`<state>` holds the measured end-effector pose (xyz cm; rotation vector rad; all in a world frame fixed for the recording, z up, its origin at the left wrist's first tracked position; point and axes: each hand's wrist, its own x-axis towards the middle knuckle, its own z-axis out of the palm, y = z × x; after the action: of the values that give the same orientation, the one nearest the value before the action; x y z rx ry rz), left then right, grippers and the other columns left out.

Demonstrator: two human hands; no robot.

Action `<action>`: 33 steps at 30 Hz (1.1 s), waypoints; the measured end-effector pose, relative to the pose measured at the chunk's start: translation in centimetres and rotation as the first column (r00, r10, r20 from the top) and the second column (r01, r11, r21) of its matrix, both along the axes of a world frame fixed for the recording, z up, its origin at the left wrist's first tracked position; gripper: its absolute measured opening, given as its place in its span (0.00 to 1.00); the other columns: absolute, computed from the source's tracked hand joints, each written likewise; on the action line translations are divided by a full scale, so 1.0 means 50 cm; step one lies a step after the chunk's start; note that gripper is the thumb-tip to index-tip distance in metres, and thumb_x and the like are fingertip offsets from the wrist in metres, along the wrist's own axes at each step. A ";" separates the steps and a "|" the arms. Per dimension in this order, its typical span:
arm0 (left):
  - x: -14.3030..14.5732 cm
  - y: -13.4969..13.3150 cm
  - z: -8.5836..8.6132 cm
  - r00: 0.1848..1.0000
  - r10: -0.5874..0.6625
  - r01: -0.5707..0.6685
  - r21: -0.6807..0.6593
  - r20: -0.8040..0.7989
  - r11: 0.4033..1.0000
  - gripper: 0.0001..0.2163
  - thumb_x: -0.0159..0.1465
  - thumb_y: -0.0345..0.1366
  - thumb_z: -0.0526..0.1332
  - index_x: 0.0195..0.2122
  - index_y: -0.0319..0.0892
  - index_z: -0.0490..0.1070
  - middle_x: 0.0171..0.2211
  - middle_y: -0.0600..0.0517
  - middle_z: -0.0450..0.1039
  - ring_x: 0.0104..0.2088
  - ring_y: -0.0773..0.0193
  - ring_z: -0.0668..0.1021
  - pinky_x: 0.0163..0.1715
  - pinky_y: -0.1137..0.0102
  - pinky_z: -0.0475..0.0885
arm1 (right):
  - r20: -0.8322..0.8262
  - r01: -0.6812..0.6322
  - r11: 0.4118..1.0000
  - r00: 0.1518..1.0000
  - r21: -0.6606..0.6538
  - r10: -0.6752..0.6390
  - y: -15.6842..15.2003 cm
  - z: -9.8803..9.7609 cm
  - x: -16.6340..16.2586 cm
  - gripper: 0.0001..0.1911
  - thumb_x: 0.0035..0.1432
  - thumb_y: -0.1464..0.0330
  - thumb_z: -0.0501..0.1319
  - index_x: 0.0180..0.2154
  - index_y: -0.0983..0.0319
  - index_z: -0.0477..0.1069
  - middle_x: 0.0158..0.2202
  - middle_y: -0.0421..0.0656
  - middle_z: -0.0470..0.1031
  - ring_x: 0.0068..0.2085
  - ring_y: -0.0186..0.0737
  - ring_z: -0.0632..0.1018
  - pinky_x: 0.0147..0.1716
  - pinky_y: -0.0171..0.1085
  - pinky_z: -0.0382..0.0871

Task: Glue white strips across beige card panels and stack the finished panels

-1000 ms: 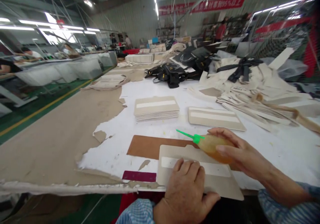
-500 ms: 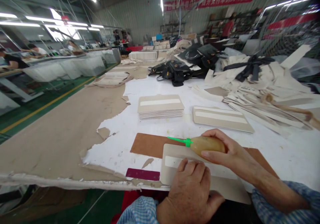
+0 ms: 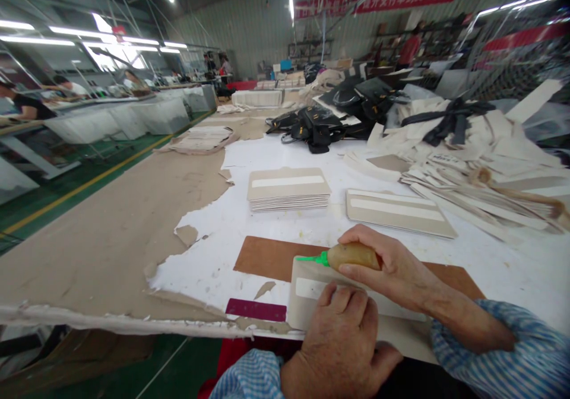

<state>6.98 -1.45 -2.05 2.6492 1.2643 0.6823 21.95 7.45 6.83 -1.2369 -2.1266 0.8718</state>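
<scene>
My right hand (image 3: 392,268) is closed around a small amber glue bottle (image 3: 351,255) with a green nozzle (image 3: 312,259). The nozzle tip points left and touches the top left edge of a beige card piece (image 3: 303,304) with a white strip. My left hand (image 3: 342,339) lies flat on that card, fingers together, pressing it down. The card rests on a brown board (image 3: 267,257) on the white table cover.
A stack of similar beige cards (image 3: 288,189) and a single one (image 3: 398,210) lie further back. A dark red strip (image 3: 256,310) sits at the table's front edge. Black bags (image 3: 314,127) and a heap of beige strips (image 3: 472,161) fill the back right. Other people work at tables far left.
My right hand has brought the glue bottle down and left, from above the card to its top edge. My left hand has stayed on the card.
</scene>
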 end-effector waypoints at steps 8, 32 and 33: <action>0.000 0.002 0.002 1.000 0.001 -0.001 -0.020 -0.016 1.000 0.22 0.72 0.52 0.59 0.54 0.37 0.74 0.51 0.44 0.77 0.54 0.49 0.76 0.65 0.52 0.69 | 0.086 -0.077 0.995 0.994 0.057 0.071 0.015 0.004 -0.005 0.11 0.62 0.59 0.63 0.42 0.57 0.73 0.38 0.41 0.76 0.38 0.44 0.76 0.39 0.44 0.68; -0.001 0.001 0.005 1.000 0.009 -0.010 -0.073 -0.022 0.997 0.22 0.72 0.54 0.60 0.54 0.39 0.73 0.55 0.45 0.76 0.55 0.49 0.76 0.66 0.51 0.69 | 0.356 -0.233 0.962 0.919 0.143 0.169 0.051 0.091 -0.058 0.05 0.57 0.70 0.65 0.38 0.59 0.73 0.36 0.42 0.78 0.35 0.42 0.74 0.35 0.38 0.61; -0.001 0.000 0.004 1.000 0.009 -0.011 -0.079 -0.022 0.997 0.23 0.72 0.54 0.60 0.55 0.39 0.73 0.56 0.45 0.76 0.56 0.48 0.76 0.66 0.51 0.69 | 0.363 -0.235 0.962 0.916 0.140 0.171 0.050 0.092 -0.059 0.05 0.57 0.70 0.64 0.38 0.59 0.73 0.36 0.42 0.78 0.35 0.42 0.74 0.35 0.38 0.61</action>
<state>6.93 -1.46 -1.88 2.5948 1.2831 0.5940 19.02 9.96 11.42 -1.1562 -2.5918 0.5521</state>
